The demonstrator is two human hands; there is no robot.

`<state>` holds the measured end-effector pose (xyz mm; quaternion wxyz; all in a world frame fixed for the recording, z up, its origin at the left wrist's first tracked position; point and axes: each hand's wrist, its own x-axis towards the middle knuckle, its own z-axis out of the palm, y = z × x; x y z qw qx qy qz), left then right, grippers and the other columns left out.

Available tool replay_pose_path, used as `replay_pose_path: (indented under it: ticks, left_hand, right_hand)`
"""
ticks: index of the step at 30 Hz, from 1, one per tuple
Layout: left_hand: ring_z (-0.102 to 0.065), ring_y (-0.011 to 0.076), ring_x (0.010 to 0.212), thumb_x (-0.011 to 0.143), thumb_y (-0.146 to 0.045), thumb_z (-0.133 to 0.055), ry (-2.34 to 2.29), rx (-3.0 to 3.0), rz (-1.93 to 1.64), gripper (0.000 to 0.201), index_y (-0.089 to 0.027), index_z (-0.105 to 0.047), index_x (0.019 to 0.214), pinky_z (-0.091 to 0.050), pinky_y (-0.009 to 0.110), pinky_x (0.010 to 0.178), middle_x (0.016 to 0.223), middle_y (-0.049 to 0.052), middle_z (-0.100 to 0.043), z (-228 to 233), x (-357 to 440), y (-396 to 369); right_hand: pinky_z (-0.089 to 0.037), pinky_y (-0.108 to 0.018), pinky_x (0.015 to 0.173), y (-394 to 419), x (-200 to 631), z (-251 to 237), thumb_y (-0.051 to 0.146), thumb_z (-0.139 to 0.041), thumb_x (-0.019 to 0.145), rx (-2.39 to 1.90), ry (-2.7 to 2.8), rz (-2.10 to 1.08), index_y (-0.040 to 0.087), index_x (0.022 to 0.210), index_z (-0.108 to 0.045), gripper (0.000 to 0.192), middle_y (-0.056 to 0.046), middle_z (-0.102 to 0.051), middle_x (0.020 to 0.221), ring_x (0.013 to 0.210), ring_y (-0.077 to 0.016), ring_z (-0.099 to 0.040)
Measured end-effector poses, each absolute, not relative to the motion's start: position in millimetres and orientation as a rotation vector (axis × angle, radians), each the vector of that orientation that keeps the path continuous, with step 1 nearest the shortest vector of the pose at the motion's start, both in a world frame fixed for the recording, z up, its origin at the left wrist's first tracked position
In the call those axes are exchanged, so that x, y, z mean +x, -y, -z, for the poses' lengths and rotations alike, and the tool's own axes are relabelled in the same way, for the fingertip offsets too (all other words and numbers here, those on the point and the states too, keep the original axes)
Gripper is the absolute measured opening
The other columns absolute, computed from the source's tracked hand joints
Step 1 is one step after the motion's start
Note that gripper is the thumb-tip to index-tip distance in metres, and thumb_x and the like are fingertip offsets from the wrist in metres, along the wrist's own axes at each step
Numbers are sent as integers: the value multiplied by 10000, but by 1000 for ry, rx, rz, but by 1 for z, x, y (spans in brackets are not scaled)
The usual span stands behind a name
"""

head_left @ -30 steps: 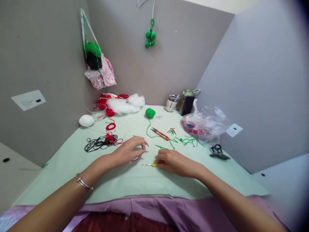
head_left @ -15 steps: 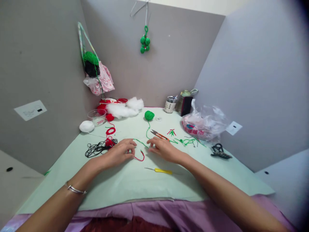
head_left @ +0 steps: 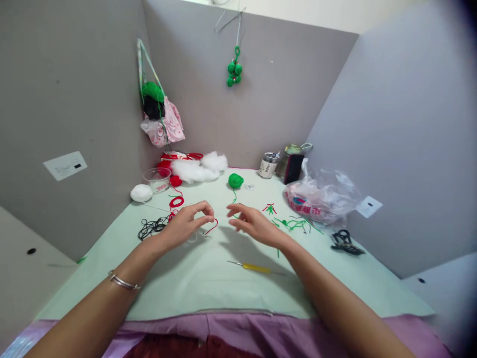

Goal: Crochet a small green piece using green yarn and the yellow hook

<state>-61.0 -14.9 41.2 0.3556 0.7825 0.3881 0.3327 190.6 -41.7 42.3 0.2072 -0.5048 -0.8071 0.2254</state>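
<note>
Head view: left hand [head_left: 186, 223] pinches a red strand [head_left: 212, 229], its length slanting down-left; right hand [head_left: 254, 223] loosely spread

Through one head-worn camera, I look forward and steeply down across a pale green tabletop [head_left: 201, 286]. The wearer's left hand [head_left: 186, 224] and right hand [head_left: 254, 224] are near, around mid-view, forearms entering from the bottom corners. Farther off, the grey back partition [head_left: 294, 94] fills the upper centre, side walls flanking.
</note>
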Motion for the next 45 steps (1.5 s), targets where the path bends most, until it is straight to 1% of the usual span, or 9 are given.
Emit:
replay_pose_path:
  ticks: [5, 8, 14, 20, 24, 30, 33, 37, 45]
  left_hand:
    - [-683, 236, 864, 910, -469, -620, -1053, 2038, -918, 281, -259, -683, 1085, -530, 323, 736, 945, 18, -745, -38, -66, 13]
    - [-679, 265, 927, 913, -502, -614, -1181, 2046, -966, 285, -261, -683, 1049, -517, 344, 764, 976, 37, -739, -37, -90, 4]
    - [-687, 295, 854, 854, -511, -639, -1364, 2102, -851, 277, -266, -722, 955, -503, 395, 775, 980, 53, -777, -27, -131, -17]
    - [-673, 333, 1034, 855, -509, -634, -1271, 2223, -740, 296, -267, -754, 975, -516, 431, 907, 1056, 84, -753, -17, -113, -12]
    - [-663, 307, 1099, 918, -452, -616, -1077, 2318, -685, 251, -273, -740, 1043, -530, 426, 967, 1130, 77, -738, -20, -77, -3]
    - [-651, 276, 1189, 954, -303, -705, -907, 2431, -644, 143, -238, -752, 1072, -512, 471, 1093, 1177, 77, -729, -13, 5, -18]
    - [-683, 272, 1155, 1019, -367, -668, -966, 2404, -691, 344, -207, -663, 1324, -596, 498, 976, 1383, 122, -662, 1, 38, -35]
    - [-688, 264, 1142, 1026, -366, -658, -1025, 2257, -814, 335, -219, -664, 1327, -605, 483, 964, 1387, 122, -661, 14, 52, -50]
    - [-696, 280, 1135, 1007, -368, -687, -1168, 1662, -1292, 395, -183, -641, 1353, -611, 500, 943, 1359, 123, -669, -1, -6, -79]
  right_hand:
    - [-589, -254, 714, 42, 143, -22, 193, -392, 1067, -1204, 2178, -781, 163, 1372, -555, 347, -35, -784, 923, 757, -136, -733]
    - [-580, -268, 706, 39, 167, -11, 155, -392, 1043, -1263, 2148, -702, 173, 1258, -626, 318, -21, -763, 836, 706, -142, -706]
    - [-533, -424, 974, 55, 247, 1, 131, -555, 959, -1484, 2236, -333, 208, 1069, -710, 205, -143, -722, 1211, 1169, -281, -657]
    - [-541, -443, 934, 66, 322, -3, 136, -464, 1001, -1767, 2227, -78, 169, 1017, -735, 274, -167, -714, 1063, 1020, -291, -666]
    - [-526, -468, 992, 52, 334, -15, 127, -474, 1002, -1912, 2126, -8, 153, 1153, -723, 292, -190, -706, 1188, 1128, -312, -670]
    - [-600, -477, 980, 12, 276, -14, 364, -658, 1024, -1879, 2150, -179, 183, 1298, -660, 328, -103, -697, 1302, 1128, -250, -703]
    - [-613, -465, 976, -2, 256, -7, 386, -664, 1022, -1866, 2136, -263, 203, 1301, -665, 334, -107, -668, 1369, 1151, -255, -694]
    - [-617, -469, 965, -9, 267, -12, 379, -673, 1017, -1875, 2011, -351, 197, 1315, -655, 349, -106, -670, 1361, 1145, -256, -697]
    - [-589, -316, 675, 30, 256, -41, 304, -479, 1034, -1596, 1966, -534, 159, 1141, -679, 269, -32, -736, 821, 731, -190, -705]
